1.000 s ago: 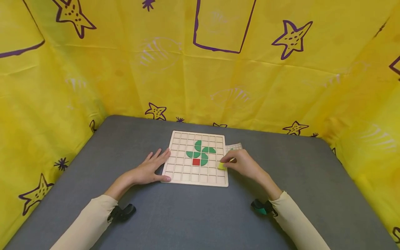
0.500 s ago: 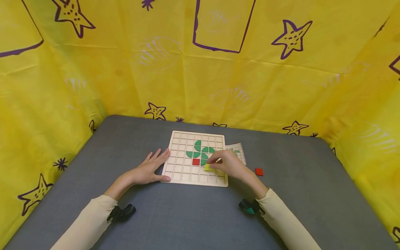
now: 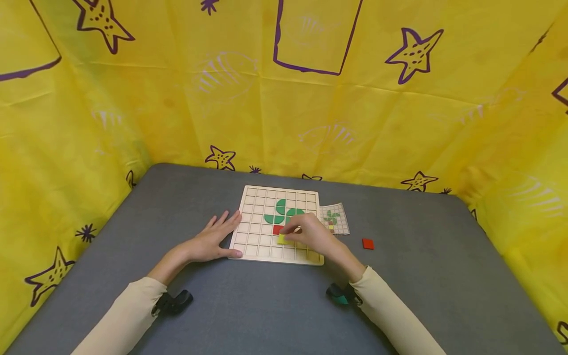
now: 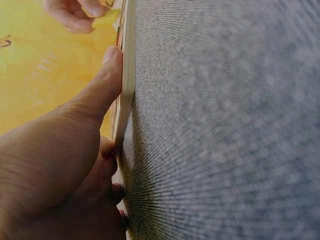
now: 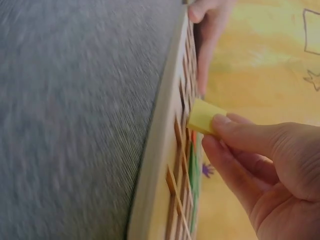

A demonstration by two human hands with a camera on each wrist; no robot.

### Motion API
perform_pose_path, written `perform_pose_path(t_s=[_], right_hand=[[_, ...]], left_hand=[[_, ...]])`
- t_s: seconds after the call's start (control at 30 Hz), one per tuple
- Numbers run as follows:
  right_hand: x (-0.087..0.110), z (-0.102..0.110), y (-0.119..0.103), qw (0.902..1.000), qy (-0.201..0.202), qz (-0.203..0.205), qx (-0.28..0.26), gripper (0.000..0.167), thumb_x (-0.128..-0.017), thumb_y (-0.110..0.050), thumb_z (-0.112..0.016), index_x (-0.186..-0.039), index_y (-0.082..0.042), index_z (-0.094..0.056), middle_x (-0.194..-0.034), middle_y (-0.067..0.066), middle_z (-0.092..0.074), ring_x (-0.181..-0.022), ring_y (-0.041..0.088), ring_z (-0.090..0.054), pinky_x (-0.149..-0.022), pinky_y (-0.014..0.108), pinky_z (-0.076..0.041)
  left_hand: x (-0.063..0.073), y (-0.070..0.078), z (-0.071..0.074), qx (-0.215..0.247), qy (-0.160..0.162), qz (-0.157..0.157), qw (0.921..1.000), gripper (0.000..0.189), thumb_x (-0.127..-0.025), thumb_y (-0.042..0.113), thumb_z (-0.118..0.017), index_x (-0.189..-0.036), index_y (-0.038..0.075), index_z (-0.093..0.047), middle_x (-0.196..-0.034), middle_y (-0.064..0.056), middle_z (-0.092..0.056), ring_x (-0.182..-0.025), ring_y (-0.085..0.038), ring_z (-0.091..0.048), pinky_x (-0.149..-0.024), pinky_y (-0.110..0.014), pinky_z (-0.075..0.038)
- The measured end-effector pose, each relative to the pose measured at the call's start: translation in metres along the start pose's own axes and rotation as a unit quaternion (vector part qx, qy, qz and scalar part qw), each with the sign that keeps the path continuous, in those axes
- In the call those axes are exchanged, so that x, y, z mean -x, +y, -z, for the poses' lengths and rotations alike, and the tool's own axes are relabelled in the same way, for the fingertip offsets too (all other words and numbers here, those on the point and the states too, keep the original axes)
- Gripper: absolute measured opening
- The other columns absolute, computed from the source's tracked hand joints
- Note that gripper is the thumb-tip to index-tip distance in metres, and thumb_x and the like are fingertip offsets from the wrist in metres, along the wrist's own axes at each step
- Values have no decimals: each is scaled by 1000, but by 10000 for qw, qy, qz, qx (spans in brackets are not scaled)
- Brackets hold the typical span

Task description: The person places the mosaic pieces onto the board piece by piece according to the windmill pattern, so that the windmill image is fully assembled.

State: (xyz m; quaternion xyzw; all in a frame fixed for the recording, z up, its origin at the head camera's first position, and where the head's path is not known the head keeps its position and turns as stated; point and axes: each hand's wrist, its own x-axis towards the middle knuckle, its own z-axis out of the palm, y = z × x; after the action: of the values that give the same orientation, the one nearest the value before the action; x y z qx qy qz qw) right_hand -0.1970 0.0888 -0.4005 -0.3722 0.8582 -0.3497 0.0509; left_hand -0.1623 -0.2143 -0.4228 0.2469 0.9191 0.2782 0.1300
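A wooden grid board (image 3: 253, 250) lies on the grey table. Green petal-like tiles (image 3: 280, 207) and a red square tile (image 3: 277, 230) sit in its middle cells. My right hand (image 3: 314, 235) pinches a yellow square tile (image 3: 282, 239) between thumb and fingers, just on the near side of the red tile. In the right wrist view the yellow tile (image 5: 204, 116) is tilted, its lower edge close over the grid. My left hand (image 3: 208, 242) rests with fingers spread on the board's left edge, the thumb (image 4: 102, 75) along the near corner. Part of the green tiles is hidden behind my right hand.
A pattern card (image 3: 339, 217) with a small coloured grid lies at the board's right side. Farther right on the table is a loose red tile (image 3: 368, 243). Yellow cloth (image 3: 284, 113) printed with starfish surrounds the table's back and sides.
My right hand has carried the yellow tile leftward over the board, from its right edge to below the red tile. The card and loose red tile have come into view. My left hand stays put.
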Motion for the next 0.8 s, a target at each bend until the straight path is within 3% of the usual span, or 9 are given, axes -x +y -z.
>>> perform_pose_path(t_s=[0.53,0.8], right_hand=[[-11,-13,-14,9993,-12,-294,221,11,-84,-1,-76,-95,-4,-77,-89,3,-73,-84,15,-68,-71,21,-53],[-10,-20,-14,9979,242,-412,444,6,-82,-2,-77,-87,-5,-79,-83,1,-73,-81,13,-67,-71,22,-53]], left_hand=[[-2,-2,0,-41,-45,6,10000,101,-87,50,-69,-156,0,-14,-163,-18,-7,-147,-46,2,-115,-61,5],[0,-1,0,8,-31,4,10000,101,-87,50,-69,-155,-1,-15,-162,-19,-8,-147,-46,1,-115,-61,5]])
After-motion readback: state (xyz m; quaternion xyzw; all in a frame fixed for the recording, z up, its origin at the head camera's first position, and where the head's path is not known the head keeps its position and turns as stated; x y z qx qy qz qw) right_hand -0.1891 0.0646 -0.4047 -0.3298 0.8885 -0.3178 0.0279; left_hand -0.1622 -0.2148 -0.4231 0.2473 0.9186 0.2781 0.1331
